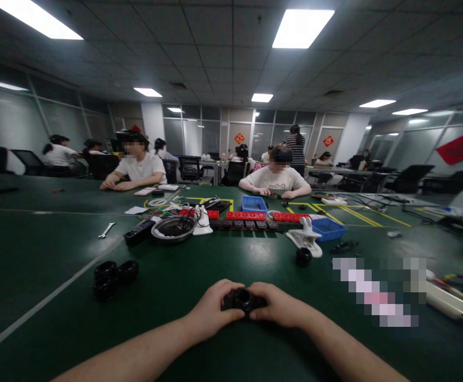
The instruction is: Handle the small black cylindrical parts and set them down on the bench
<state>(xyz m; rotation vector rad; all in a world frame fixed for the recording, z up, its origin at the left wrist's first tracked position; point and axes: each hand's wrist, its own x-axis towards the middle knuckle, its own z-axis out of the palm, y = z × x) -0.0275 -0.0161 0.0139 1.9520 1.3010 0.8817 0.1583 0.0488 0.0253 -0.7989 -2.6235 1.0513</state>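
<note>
Between my two hands, low over the near part of the green table (168, 323), is a black round part with a hole in its middle (242, 298). My left hand (217, 307) grips it from the left, thumb in front and fingers behind. From the right, my right hand (273, 305) closes on the same part in a like way. Its underside and sides are hidden by my fingers. To the left lies a cluster of several black round parts (110, 276). Another black round part (303, 257) sits beyond my right hand, beside a white clip-shaped stand (307, 239).
Across the middle run red socket strips (246, 215), a metal dish (173, 229), a white clip (203, 220) and two blue bins (329, 229). A wrench (106, 230) lies at left, a cream cylindrical tool (446, 301) at right. Two people (277, 178) sit opposite.
</note>
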